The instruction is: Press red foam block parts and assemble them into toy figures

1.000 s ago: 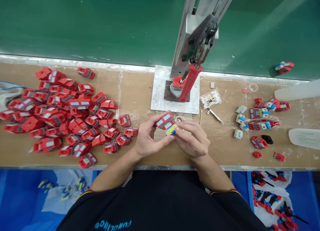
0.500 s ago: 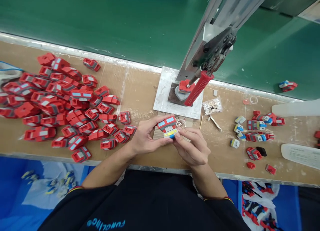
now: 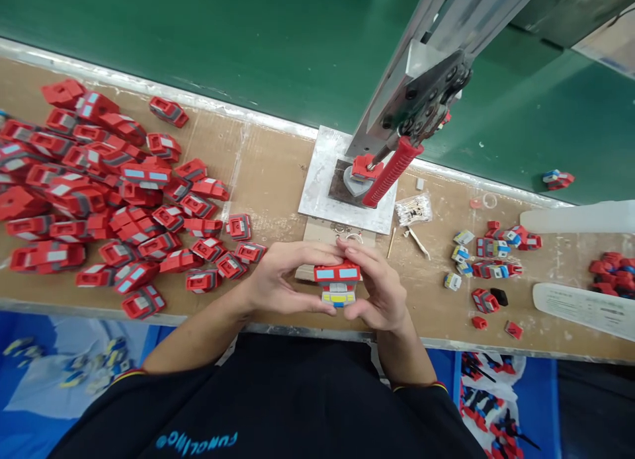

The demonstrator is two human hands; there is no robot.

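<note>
Between my two hands is a red toy vehicle part (image 3: 337,284) with light blue windows and a grey, yellow and blue front piece. My left hand (image 3: 288,277) is closed round its left side, thumb at the bottom edge. From the other side my right hand (image 3: 378,286) grips it, fingers over the top and thumb low by the front piece. Just beyond the hands stands a lever press with a red handle (image 3: 393,172). A red part (image 3: 364,166) sits under its tip on the metal base plate (image 3: 317,181).
A large heap of red toy parts (image 3: 79,188) covers the left of the bench. Cotton swabs in a bag (image 3: 413,209) lie right of the press. Farther right are small white-blue-yellow pieces (image 3: 460,253), several red assemblies (image 3: 496,269) and a cut white plastic container (image 3: 580,311).
The toy part has turned upright so its front faces me and has come nearer my body. My right hand has shifted from pinching its lower corner to wrapping round its right side.
</note>
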